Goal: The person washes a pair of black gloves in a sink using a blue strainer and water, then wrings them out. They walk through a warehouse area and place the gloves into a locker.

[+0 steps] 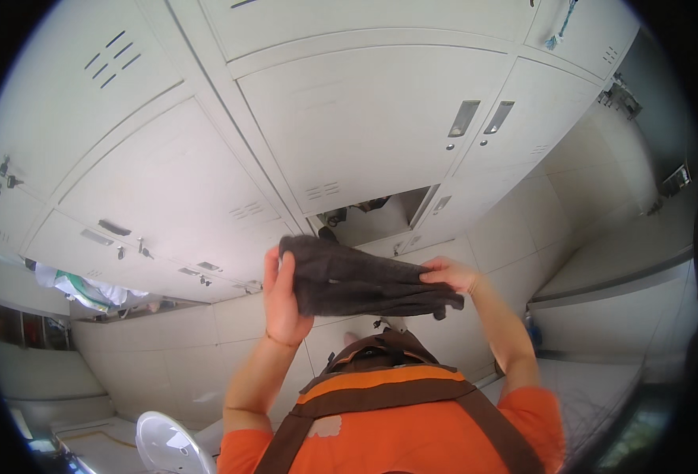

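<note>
A dark grey-brown cloth [349, 276], folded lengthwise, is stretched between my two hands at chest height in front of the lockers. My left hand [284, 304] grips its left end, the thumb in front and the fingers partly behind the fabric. At the other end, my right hand [451, 274] pinches the upper edge, and a loose corner hangs below it. Whether the cloth is a garment or a towel cannot be told.
White metal lockers [364, 118] fill the wall ahead. Below the cloth's level, an open compartment [376, 221] holds dark items. Keys [143, 249] hang from doors at left, above a white-and-green cloth [88, 291]. A white basin [171, 446] stands lower left on the tiled floor side.
</note>
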`<state>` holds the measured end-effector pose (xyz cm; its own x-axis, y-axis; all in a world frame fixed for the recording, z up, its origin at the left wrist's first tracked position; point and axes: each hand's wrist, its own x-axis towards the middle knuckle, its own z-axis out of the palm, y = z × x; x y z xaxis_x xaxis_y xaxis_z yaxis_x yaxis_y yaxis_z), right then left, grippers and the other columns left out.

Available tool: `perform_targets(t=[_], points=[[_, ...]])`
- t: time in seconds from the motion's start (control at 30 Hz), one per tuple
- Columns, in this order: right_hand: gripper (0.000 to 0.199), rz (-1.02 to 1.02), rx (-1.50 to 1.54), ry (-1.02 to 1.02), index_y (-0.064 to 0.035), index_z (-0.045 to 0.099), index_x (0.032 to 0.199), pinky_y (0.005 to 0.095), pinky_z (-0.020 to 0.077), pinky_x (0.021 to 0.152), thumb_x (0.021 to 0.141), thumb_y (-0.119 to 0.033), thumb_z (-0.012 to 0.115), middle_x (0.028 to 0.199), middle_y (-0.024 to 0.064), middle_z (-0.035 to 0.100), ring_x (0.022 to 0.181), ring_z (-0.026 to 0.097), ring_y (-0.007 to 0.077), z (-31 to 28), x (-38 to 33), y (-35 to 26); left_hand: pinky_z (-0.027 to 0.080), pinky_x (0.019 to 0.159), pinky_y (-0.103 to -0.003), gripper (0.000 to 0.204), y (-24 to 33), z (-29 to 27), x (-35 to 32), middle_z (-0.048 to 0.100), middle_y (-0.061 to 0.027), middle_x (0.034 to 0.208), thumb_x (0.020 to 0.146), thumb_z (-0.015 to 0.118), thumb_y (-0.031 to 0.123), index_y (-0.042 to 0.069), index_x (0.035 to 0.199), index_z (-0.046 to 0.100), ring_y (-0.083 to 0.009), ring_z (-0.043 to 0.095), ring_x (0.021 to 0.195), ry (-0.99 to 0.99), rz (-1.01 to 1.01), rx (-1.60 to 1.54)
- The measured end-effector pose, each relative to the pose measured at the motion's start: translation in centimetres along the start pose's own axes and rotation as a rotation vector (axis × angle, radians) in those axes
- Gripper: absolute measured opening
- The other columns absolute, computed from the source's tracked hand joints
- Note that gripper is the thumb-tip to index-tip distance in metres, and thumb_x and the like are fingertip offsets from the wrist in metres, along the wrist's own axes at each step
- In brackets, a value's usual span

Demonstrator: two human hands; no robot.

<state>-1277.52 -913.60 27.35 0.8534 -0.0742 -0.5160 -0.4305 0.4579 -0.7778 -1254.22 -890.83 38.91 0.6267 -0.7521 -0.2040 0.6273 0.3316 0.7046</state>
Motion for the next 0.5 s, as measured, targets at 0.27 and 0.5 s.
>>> perform_targets(t=[0.27,0.5], points=[[0.040,0.286,-0.751,-0.014,-0.0031,0.063,0.107,0.0297,0.0452,0.079,0.089,-0.038,0.056,0.101,0.0067,0.064,0.088,0.057,0.0137,-3.6,5.5,-2.2,0.054,0.059,-0.037,0.026,-12.8,-16.6,-2.3,0.055,-0.0099,0.102,0.094,0.048,0.026,0.017,0.115,0.036,-0.0228,0.059,0.088,0.323,-0.447,0.288],[0.026,-0.474,-1.185,0.290,-0.0081,0.067,0.093,0.0353,0.0467,0.077,0.080,-0.030,0.063,0.094,0.0102,0.065,0.086,0.060,0.0256,-6.8,10.2,4.0,0.052,0.067,-0.037,0.058,-17.8,-19.4,-3.4,0.052,-0.0131,0.109,0.082,0.065,0.025,0.017,0.131,0.036,-0.0214,0.059,0.087,0.506,-0.556,0.909]])
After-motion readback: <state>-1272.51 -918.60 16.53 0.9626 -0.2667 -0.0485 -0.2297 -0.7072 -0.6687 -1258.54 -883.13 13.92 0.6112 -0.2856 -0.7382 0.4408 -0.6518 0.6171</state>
